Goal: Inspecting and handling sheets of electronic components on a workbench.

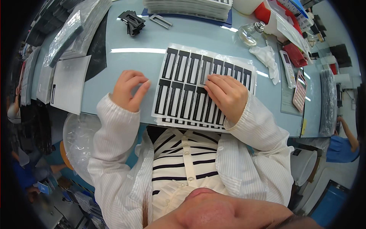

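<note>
A stack of white sheets (162, 98) printed with two rows of black rectangular frames lies before me at the table's front edge. My right hand (230, 95) rests over its right half, fingers bent and pressed together. Its fingertips meet the lower end of a narrow grey rectangular frame (206, 68), which lies over one place in the upper row. What the thumb does is hidden under the hand. Left of the sheets, my left hand (130, 89) hovers above the table, fingers curved and thumb apart, with nothing visible in it.
At the back left lie a pile of dark frames (132, 23) and a single grey frame (161, 21). A thick stack of sheets (187, 9) stands at the back. To the right are a glass bottle (250, 33), a crumpled tissue (265, 61) and a pink calculator (299, 94). Plastic-wrapped packs (70, 36) fill the left.
</note>
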Action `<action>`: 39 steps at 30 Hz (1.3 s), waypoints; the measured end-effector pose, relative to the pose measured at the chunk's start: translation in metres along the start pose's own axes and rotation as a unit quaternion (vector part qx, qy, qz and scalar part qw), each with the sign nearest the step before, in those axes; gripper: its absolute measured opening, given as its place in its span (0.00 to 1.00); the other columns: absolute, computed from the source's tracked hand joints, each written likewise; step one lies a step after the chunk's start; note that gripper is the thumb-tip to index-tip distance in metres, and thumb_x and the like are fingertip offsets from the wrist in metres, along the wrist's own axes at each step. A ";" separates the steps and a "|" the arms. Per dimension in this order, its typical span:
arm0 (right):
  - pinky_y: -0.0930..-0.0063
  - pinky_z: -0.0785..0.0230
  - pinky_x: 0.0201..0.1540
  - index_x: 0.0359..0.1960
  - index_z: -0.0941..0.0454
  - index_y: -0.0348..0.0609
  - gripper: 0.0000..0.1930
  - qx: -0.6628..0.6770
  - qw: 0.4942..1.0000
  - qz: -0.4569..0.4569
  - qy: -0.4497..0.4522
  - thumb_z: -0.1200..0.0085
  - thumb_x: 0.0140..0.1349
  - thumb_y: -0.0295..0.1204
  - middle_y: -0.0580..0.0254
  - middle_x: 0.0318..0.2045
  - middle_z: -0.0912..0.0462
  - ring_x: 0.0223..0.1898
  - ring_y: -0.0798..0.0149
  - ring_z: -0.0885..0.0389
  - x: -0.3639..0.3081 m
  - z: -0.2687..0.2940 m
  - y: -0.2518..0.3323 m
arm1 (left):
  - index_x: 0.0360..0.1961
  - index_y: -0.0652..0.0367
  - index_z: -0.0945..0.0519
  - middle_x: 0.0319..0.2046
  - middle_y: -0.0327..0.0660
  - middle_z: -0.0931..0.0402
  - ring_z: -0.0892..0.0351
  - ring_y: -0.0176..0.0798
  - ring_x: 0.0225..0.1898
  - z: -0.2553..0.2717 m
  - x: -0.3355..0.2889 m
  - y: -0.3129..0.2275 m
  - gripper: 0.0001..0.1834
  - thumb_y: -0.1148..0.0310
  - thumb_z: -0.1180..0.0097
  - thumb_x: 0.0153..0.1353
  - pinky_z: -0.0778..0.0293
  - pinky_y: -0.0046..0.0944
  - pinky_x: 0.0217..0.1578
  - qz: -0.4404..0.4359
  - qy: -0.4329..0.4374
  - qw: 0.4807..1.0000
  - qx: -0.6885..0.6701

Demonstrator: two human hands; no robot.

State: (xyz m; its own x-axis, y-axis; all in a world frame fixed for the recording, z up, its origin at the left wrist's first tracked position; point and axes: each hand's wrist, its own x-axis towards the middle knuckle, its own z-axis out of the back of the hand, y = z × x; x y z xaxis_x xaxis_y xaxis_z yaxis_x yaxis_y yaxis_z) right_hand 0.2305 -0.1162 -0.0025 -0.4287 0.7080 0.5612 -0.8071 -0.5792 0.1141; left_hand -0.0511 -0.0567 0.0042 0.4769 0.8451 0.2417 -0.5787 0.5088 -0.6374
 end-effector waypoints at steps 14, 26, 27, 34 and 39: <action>0.69 0.26 0.39 0.32 0.22 0.39 0.08 0.093 0.993 -0.067 -0.019 0.42 0.48 0.25 0.58 0.31 0.19 0.36 0.60 0.19 -0.005 0.015 -0.013 | 0.22 0.64 0.27 0.20 0.41 0.32 0.36 0.39 0.27 -0.025 0.021 -0.013 0.09 0.70 0.46 0.54 0.38 0.35 0.29 0.025 0.039 0.999 -0.020; 0.86 0.36 0.22 0.35 0.25 0.31 0.11 0.412 0.701 -0.577 0.078 0.42 0.53 0.26 0.65 0.22 0.23 0.20 0.78 0.27 -0.101 0.077 -0.058 | 0.18 0.64 0.25 0.15 0.38 0.34 0.38 0.34 0.23 -0.030 0.032 -0.019 0.08 0.72 0.42 0.49 0.41 0.32 0.26 0.021 0.101 0.994 -0.035; 0.86 0.36 0.22 0.35 0.25 0.31 0.11 0.412 0.702 -0.576 0.078 0.42 0.53 0.26 0.65 0.22 0.23 0.20 0.78 0.27 -0.103 0.076 -0.061 | 0.18 0.64 0.25 0.15 0.38 0.34 0.38 0.34 0.23 -0.030 0.033 -0.020 0.08 0.72 0.42 0.49 0.41 0.32 0.26 0.020 0.099 0.994 -0.035; 0.87 0.36 0.23 0.37 0.27 0.33 0.09 0.478 0.670 -0.559 0.096 0.46 0.56 0.25 0.66 0.25 0.22 0.21 0.78 0.27 -0.094 0.086 -0.065 | 0.17 0.62 0.22 0.15 0.37 0.34 0.40 0.35 0.23 -0.031 0.035 -0.020 0.09 0.68 0.37 0.45 0.41 0.33 0.24 -0.011 0.084 0.996 -0.016; 0.88 0.37 0.32 0.42 0.30 0.32 0.10 0.478 0.734 -0.483 -0.001 0.51 0.58 0.22 0.65 0.28 0.23 0.31 0.78 0.26 -0.072 0.093 -0.070 | 0.16 0.62 0.22 0.15 0.39 0.34 0.38 0.37 0.23 -0.028 0.036 -0.020 0.12 0.65 0.37 0.46 0.39 0.35 0.24 0.003 0.088 0.996 -0.022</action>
State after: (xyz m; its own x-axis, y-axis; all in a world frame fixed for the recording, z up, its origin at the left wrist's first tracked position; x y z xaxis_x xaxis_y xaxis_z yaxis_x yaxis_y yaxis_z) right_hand 0.3559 -0.1642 0.0255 0.1567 0.9747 -0.1596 -0.0803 0.1737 0.9815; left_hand -0.0037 -0.0409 0.0054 0.5842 0.8045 0.1071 -0.5544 0.4919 -0.6713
